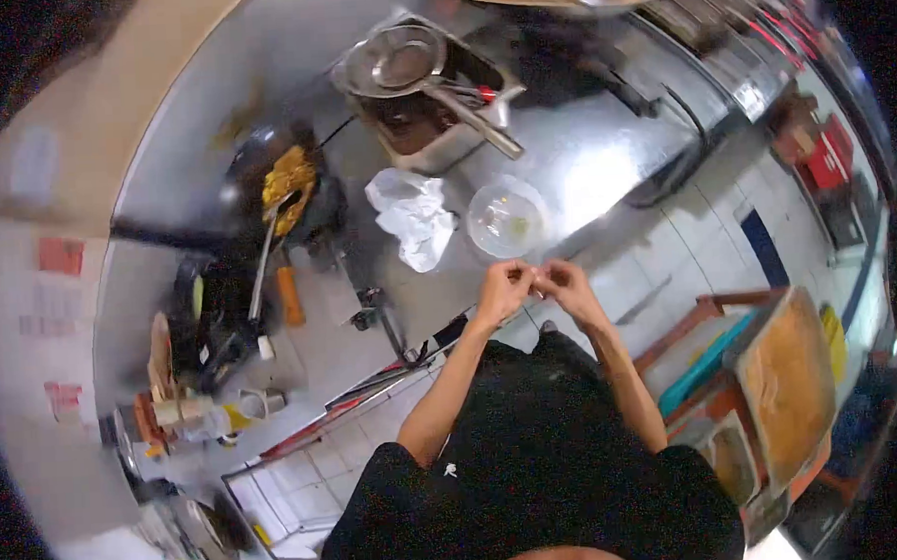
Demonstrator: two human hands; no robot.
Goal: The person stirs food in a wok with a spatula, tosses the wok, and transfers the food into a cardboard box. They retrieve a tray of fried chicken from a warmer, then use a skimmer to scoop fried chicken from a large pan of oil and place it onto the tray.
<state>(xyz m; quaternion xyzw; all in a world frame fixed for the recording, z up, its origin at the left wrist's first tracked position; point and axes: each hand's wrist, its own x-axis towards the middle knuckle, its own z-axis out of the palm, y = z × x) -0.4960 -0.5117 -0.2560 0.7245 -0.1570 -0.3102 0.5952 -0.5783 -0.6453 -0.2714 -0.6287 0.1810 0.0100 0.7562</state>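
Note:
My left hand [504, 294] and my right hand [569, 293] meet at the fingertips in front of my body. Both are pinched closed; whatever lies between the fingers is too small to make out. Just beyond them, near the edge of the steel counter [553, 140], stands a translucent round bowl [491, 223] with a little pale green stuff in it. To its left a crumpled white plastic bag [413, 216] lies on the counter.
A wok [333, 210] of yellow food with a long-handled utensil [264, 258] sits on the left. Metal strainers [409, 61] rest over a rectangular container [443, 160] farther back. Stacked trays [788, 375] stand at my right, above the tiled floor [667, 235].

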